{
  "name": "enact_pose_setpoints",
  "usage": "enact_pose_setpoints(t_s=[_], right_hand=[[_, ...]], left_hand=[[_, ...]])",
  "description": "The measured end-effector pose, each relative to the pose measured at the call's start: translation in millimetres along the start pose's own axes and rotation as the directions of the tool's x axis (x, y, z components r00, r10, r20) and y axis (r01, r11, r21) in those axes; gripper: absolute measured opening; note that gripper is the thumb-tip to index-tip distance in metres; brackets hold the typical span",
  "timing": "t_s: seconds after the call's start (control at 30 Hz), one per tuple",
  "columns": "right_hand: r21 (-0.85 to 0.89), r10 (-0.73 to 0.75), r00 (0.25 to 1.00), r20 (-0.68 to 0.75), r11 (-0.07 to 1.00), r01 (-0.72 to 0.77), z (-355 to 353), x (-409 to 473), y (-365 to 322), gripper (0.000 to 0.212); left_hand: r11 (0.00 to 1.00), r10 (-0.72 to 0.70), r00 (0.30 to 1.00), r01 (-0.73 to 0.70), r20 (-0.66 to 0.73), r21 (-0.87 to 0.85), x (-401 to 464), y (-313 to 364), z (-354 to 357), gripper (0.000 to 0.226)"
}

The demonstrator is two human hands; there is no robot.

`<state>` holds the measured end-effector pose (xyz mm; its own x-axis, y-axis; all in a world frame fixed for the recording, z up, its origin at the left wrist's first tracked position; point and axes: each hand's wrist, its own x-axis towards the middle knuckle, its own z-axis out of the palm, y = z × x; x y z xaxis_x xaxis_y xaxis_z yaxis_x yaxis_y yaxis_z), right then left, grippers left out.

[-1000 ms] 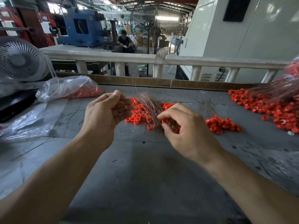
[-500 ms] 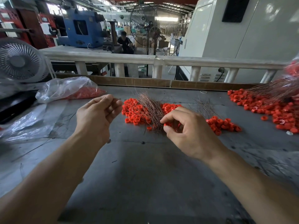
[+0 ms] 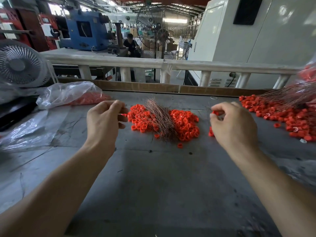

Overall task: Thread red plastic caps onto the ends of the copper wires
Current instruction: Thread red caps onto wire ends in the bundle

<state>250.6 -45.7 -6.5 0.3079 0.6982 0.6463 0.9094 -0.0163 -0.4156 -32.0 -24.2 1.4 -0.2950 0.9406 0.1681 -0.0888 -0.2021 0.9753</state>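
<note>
A bundle of thin copper wires lies across a heap of red plastic caps in the middle of the grey table. My left hand is left of the heap, fingertips pinched together beside a red cap; whether it holds a wire I cannot tell. My right hand is right of the heap and pinches one red cap between thumb and forefinger. It hides part of a smaller cap cluster.
A large spread of red caps with more copper wires fills the far right. A clear plastic bag of caps and a white fan stand at the left. A white railing runs behind the table.
My right hand has moved right, away from the wire bundle, with a red cap in its fingers. My left hand has drawn back left and closed its fingertips into a pinch.
</note>
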Motion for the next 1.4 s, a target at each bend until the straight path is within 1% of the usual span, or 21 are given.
enact_pose_setpoints(t_s=[0.07,0.13,0.23,0.3,0.37,0.47,0.5,0.57,0.63,0.7,0.8,0.9,1.0,1.13,1.2,1.27,1.4], right_hand=[[-0.097,0.096,0.994,0.044,0.991,-0.092,-3,5,10,0.014],[-0.167,0.163,0.983,0.083,0.975,-0.148,-6,9,17,0.014],[-0.273,0.226,0.962,0.155,0.945,-0.178,-8,10,20,0.014],[-0.306,0.227,0.960,0.164,0.937,-0.170,-9,10,20,0.016],[-0.284,0.168,0.978,0.121,0.950,-0.128,-9,10,20,0.019],[-0.120,0.001,0.997,0.071,0.993,0.008,-7,7,12,0.018],[-0.043,-0.047,0.994,0.094,0.998,0.051,-6,5,7,0.016],[0.108,-0.116,0.970,0.211,0.990,0.095,-2,-1,-4,0.011],[0.185,-0.187,0.928,0.323,0.974,0.131,1,-9,-13,0.007],[0.223,-0.239,0.892,0.384,0.961,0.161,3,-14,-18,0.008],[0.259,-0.302,0.858,0.416,0.943,0.207,6,-19,-25,0.013],[0.277,-0.344,0.851,0.398,0.929,0.246,11,-25,-33,0.014],[0.272,-0.390,0.847,0.360,0.913,0.305,15,-29,-40,0.015],[0.251,-0.434,0.846,0.310,0.896,0.367,20,-32,-49,0.018],[0.246,-0.435,0.843,0.316,0.896,0.370,22,-31,-50,0.013],[0.243,-0.436,0.841,0.321,0.896,0.372,24,-31,-50,0.007],[0.263,-0.435,0.848,0.302,0.894,0.364,23,-30,-48,0.006]], left_hand=[[0.993,0.023,0.997,-0.031,0.072,0.115,-1,-4,3,0.014],[0.973,0.031,0.990,-0.062,0.137,0.224,-1,-10,6,0.014],[0.930,0.049,0.979,-0.116,0.197,0.349,0,-17,9,0.014],[0.904,0.055,0.974,-0.141,0.218,0.403,1,-20,9,0.016],[0.873,0.053,0.970,-0.161,0.239,0.461,1,-23,8,0.017],[0.810,0.083,0.958,-0.226,0.275,0.542,1,-27,9,0.017],[0.790,0.099,0.953,-0.250,0.286,0.559,1,-28,10,0.016],[0.749,0.116,0.943,-0.289,0.311,0.596,1,-30,11,0.015],[0.699,0.121,0.929,-0.330,0.350,0.634,1,-33,12,0.015],[0.659,0.128,0.913,-0.370,0.388,0.655,1,-35,12,0.012],[0.618,0.137,0.898,-0.407,0.418,0.672,-2,-37,13,0.011],[0.578,0.118,0.888,-0.425,0.444,0.696,-4,-37,16,0.010],[0.537,0.132,0.885,-0.443,0.446,0.718,-5,-36,21,0.004],[0.523,0.134,0.868,-0.472,0.478,0.710,-8,-36,25,0.011],[0.505,0.135,0.861,-0.485,0.490,0.714,-10,-35,27,0.013],[0.492,0.134,0.859,-0.490,0.493,0.720,-10,-34,28,0.013],[0.510,0.124,0.869,-0.470,0.478,0.721,-9,-33,27,0.009]])
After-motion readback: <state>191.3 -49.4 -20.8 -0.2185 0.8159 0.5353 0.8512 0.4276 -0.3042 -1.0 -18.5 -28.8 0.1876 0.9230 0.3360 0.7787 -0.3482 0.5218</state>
